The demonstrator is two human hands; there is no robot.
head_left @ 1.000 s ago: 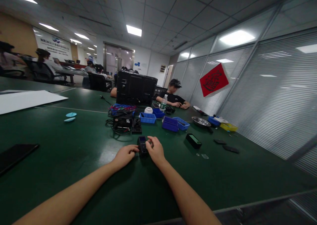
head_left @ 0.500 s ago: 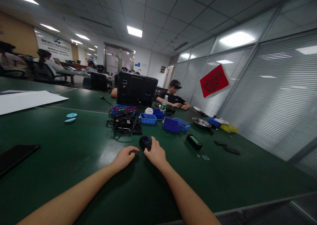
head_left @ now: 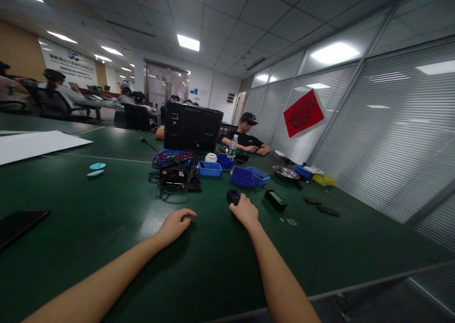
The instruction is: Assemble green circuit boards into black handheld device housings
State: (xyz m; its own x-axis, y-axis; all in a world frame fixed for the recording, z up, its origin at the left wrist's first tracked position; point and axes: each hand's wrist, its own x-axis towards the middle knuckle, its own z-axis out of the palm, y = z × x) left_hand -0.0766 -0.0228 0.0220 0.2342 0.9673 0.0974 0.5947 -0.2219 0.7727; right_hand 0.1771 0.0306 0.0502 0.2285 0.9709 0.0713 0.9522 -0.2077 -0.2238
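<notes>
My right hand (head_left: 246, 211) is closed round the near and right side of a small black device (head_left: 232, 196) with a dark screen, at the middle of the green table (head_left: 213, 266). Its fingers cover part of the device, so its exact kind does not show. To the left, my left hand (head_left: 177, 225) rests near the tabletop, fingers loosely extended and holding nothing. Just right of the device lies a black box (head_left: 276, 201) with a green inside. Close to that box are a small white ring (head_left: 281, 219) and a clear plastic piece (head_left: 292, 222).
Beyond the hands stand blue trays (head_left: 209, 169), a baseball (head_left: 211, 158), a tangle of cables round a black unit (head_left: 173, 178) and a monitor (head_left: 194, 126). A metal pan (head_left: 286, 173) and yellow tray (head_left: 324, 180) sit at right. A person (head_left: 248, 136) sits across the table.
My right hand has moved right and slightly away with the black device, leaving my left hand's side. The left hand stays almost in place. The view has shifted slightly.
</notes>
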